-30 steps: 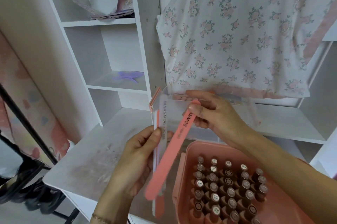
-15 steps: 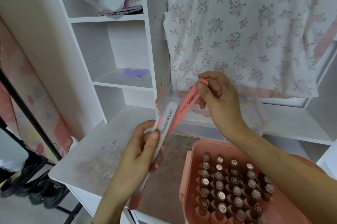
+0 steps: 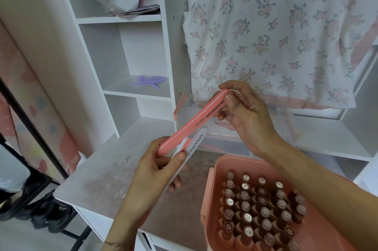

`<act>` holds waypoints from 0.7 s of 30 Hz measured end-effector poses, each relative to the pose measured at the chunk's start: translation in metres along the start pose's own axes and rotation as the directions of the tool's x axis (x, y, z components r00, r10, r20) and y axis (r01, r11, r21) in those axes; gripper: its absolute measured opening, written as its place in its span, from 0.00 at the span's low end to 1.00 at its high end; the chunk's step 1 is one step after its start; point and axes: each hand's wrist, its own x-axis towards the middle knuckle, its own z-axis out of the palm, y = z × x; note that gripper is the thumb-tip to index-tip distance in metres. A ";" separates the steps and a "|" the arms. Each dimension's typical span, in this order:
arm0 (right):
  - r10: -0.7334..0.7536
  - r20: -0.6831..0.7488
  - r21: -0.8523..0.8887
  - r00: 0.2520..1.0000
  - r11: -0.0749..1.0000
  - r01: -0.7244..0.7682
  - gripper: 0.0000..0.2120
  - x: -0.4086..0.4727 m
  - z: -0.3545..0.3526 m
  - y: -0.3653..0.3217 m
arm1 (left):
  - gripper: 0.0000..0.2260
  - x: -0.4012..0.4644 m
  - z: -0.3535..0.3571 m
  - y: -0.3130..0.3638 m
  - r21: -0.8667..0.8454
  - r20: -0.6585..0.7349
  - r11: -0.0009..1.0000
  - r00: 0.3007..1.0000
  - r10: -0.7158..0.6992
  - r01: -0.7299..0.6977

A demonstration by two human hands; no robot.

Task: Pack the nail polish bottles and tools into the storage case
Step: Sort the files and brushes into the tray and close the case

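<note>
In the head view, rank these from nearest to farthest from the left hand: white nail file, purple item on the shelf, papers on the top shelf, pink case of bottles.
1. White nail file: held in the left hand.
2. Pink case of bottles: just right of the hand, on the desk.
3. Purple item: middle shelf, above and behind.
4. Papers: top shelf, farthest.

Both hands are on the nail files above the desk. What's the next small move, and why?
Probably lay the pink file flush against the white file so the left hand holds them as one stack. The right hand pinches only the pink file's top end, and the pink case already holds bottles.
</note>
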 end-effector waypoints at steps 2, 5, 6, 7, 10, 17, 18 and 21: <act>0.013 -0.005 -0.006 1.000 1.000 -0.013 0.07 0.001 -0.002 0.000 | 0.18 0.000 0.002 0.001 0.003 -0.032 1.000 0.999 -0.018 0.018; 0.035 0.003 0.038 0.999 0.999 -0.035 0.06 0.003 -0.004 -0.001 | 0.15 0.000 0.002 0.000 0.010 -0.037 0.999 0.998 -0.051 0.051; 0.042 0.014 0.048 0.999 0.998 -0.042 0.07 0.004 -0.004 -0.002 | 0.13 -0.001 0.002 0.000 0.027 -0.037 0.998 0.998 -0.053 0.054; 0.050 0.021 0.044 0.999 0.998 -0.051 0.08 0.006 -0.003 -0.002 | 0.12 -0.001 0.002 -0.001 0.032 -0.036 0.998 0.998 -0.049 0.050; 0.103 0.011 0.016 0.995 0.995 -0.103 0.13 0.011 0.001 -0.001 | 0.10 -0.003 0.004 0.001 -0.026 0.036 0.998 0.998 -0.055 0.056; 0.120 0.036 -0.179 0.992 0.978 -0.112 0.14 0.013 0.010 0.001 | 0.12 -0.002 0.002 0.015 -0.054 0.209 0.994 0.974 -0.082 0.096; 0.115 0.050 -0.180 0.992 0.978 -0.104 0.14 0.013 0.010 0.000 | 0.11 -0.001 0.001 0.015 -0.040 0.225 0.995 0.971 -0.080 0.091; 0.135 0.088 -0.136 0.987 0.983 -0.122 0.14 0.015 0.009 -0.003 | 0.08 -0.002 -0.003 0.017 -0.015 0.293 0.996 0.953 -0.078 0.086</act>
